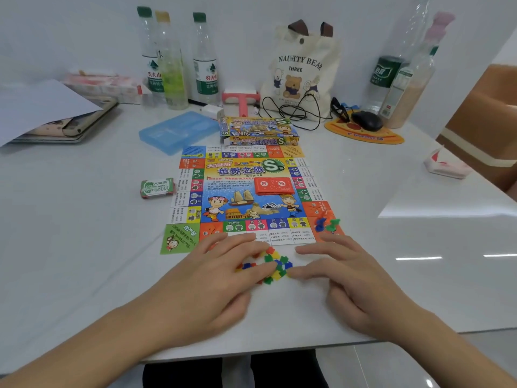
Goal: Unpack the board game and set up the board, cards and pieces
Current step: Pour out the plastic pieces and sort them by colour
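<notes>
Near table edge: left hand [223, 264] and right hand [344, 267] lay flat, fingers loose, gripping nothing, fingertips touching a heap of small glossy plastic house tokens [275, 266] in red, blue, green and yellow. Heap sat on the smooth white table [98, 219], just off the near edge of the flat printed paper board [246, 191]. Step looked like piece sorting; next needs fine pinches to split colours. Beyond: peg-shaped plastic pawns [326, 224] on board's near right corner, red card deck [274, 186] mid-board, green banknote stack [156, 187] off left edge, colourful cardboard game box [258, 131] at far edge.
</notes>
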### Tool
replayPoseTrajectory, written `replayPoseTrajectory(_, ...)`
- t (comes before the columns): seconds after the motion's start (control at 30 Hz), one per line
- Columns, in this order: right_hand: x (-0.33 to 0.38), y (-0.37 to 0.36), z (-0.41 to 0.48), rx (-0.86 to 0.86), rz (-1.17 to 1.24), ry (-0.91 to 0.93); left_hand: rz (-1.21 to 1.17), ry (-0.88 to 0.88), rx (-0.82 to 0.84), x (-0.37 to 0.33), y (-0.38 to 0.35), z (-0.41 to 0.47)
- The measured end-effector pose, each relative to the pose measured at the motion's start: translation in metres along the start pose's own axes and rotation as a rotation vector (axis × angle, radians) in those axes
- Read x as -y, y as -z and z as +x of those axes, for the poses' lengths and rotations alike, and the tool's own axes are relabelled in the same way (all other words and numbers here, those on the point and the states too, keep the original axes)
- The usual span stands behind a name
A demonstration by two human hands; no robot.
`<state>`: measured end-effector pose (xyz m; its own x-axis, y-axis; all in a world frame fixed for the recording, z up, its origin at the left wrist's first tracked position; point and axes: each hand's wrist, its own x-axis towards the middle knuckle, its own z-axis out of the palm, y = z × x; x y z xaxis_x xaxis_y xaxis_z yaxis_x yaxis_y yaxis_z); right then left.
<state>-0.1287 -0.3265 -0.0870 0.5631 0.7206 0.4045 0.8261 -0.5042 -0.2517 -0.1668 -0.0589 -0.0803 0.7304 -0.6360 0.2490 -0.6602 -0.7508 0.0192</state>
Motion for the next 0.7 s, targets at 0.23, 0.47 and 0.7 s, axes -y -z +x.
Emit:
replayPoseTrajectory(0.23,0.0,0.002,0.002,-0.006,-0.002,-0.046,-0.026,-0.024,-0.011,0.0,-0.001,0.003)
replayPoseTrajectory(0.47,0.0,0.001,0.003,-0.027,-0.039,-0.106,0.009,-0.021,0.011,-0.003,-0.003,0.01)
replayPoseTrajectory(0.7,-0.001,0.0,0.001,-0.046,-0.043,-0.144,0.012,0.019,0.012,-0.002,-0.004,0.012)
